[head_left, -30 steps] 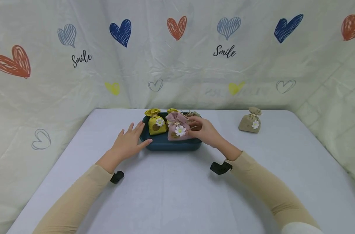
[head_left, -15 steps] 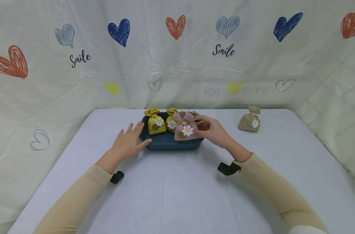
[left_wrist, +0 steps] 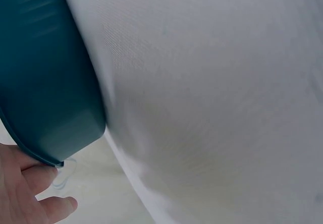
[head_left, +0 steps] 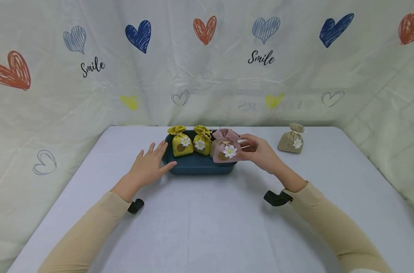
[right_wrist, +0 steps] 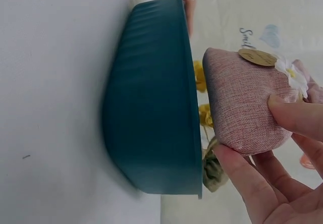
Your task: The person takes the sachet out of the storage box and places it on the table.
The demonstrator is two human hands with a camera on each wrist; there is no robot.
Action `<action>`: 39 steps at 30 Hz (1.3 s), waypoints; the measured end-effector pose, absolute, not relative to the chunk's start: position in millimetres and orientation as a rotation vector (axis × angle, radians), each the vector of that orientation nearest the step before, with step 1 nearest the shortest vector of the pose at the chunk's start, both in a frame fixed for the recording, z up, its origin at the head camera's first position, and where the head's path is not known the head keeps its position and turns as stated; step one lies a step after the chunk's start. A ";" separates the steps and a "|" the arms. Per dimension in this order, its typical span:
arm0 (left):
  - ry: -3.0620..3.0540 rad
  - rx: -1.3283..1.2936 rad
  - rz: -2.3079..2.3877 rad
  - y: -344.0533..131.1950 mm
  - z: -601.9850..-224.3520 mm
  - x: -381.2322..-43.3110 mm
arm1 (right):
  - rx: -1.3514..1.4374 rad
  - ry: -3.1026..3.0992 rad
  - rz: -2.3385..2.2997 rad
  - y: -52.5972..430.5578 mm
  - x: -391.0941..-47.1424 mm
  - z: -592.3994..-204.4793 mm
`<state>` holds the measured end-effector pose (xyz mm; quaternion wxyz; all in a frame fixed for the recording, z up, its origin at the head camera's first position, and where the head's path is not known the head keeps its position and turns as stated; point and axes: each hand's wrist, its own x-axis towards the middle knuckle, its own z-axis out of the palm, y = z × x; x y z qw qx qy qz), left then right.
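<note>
My right hand (head_left: 261, 153) pinches a pink drawstring pouch (head_left: 224, 149) with a white daisy, above the right end of a dark teal bin (head_left: 200, 169). The right wrist view shows the pink pouch (right_wrist: 247, 100) between thumb and fingers, just above the bin's rim (right_wrist: 194, 133). Straight fingers of my left hand (head_left: 146, 167) touch the bin's left end. Inside the bin stand two yellow pouches, one on the left (head_left: 181, 146) and one in the middle (head_left: 202, 144). Behind the pink pouch a greenish-beige pouch (right_wrist: 214, 171) is mostly hidden in the head view.
A beige pouch (head_left: 291, 140) with a daisy stands on the white table (head_left: 207, 220), to the right of the bin. Behind the table hangs a pale curtain (head_left: 220, 79) printed with hearts. A black wrist camera (head_left: 277, 198) sits below each wrist.
My right hand has carried the pink pouch rightward over the bin, bringing the middle yellow pouch into full view. The left hand stays at the bin's left end.
</note>
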<state>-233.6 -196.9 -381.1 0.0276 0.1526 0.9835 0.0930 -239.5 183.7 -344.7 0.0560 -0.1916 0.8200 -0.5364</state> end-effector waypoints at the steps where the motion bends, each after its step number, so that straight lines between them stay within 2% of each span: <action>1: 3.034 0.470 0.290 -196.7 -380.8 -233.4 | -0.577 2.493 -1.634 185.5 -238.4 -344.0; 39: 3.040 0.488 0.288 -197.5 -381.5 -232.5 | -0.428 2.646 -1.587 265.4 -223.0 -344.4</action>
